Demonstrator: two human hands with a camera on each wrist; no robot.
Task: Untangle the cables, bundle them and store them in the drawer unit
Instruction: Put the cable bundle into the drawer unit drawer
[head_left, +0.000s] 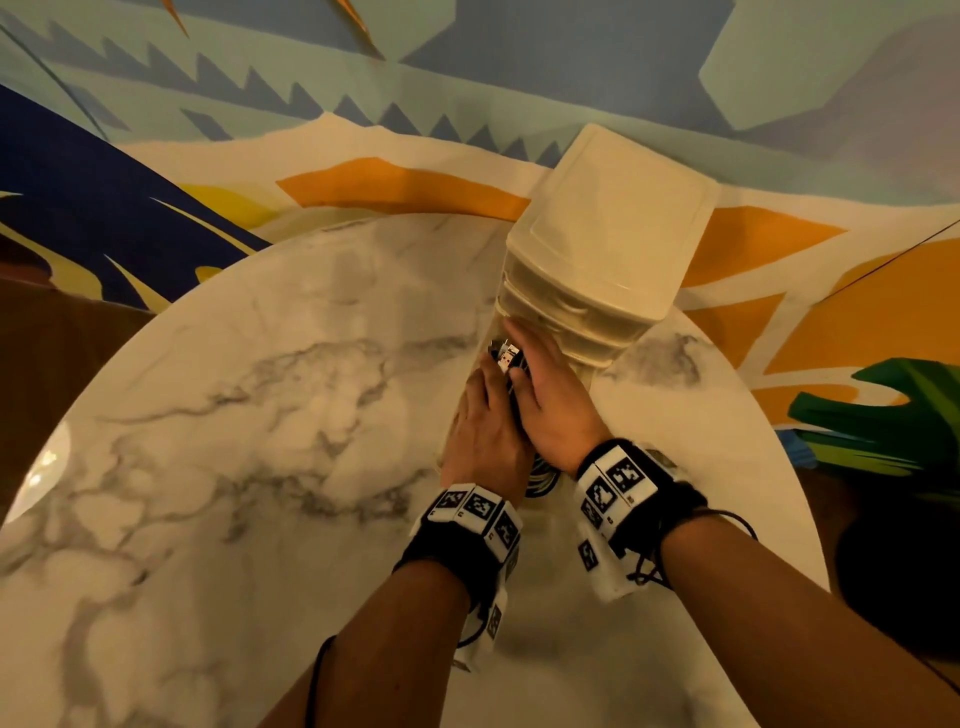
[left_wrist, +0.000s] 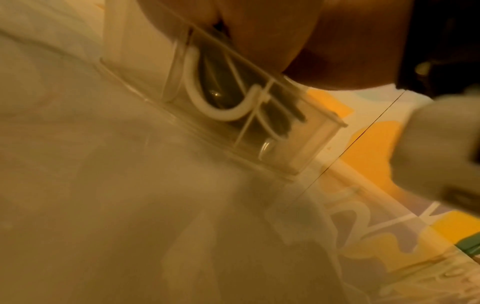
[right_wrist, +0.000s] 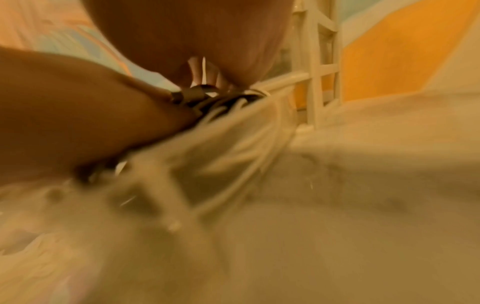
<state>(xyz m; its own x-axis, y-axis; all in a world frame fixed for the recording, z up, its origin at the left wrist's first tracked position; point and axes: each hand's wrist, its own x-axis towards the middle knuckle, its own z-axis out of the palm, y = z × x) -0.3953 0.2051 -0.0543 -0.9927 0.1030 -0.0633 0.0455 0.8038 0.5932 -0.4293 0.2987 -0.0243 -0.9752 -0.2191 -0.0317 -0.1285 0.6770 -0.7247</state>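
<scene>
A cream plastic drawer unit (head_left: 608, 218) stands on the marble table (head_left: 260, 364), and its clear bottom drawer (left_wrist: 298, 144) is pulled out toward me. Black and white cables (left_wrist: 221, 98) lie coiled inside the drawer. Their plug ends (head_left: 506, 358) stick up between my hands. My left hand (head_left: 485, 421) lies flat over the cables on the drawer's left side. My right hand (head_left: 545, 389) presses down on them from the right, its straight fingers reaching the unit's front. In the right wrist view, which is blurred, the cables (right_wrist: 207, 98) sit under both palms.
The round table's edge (head_left: 810, 493) curves close behind the unit on the right. A painted wall lies beyond it, with a green shape (head_left: 883, 415) at the right. Bare marble spreads to the left of the hands.
</scene>
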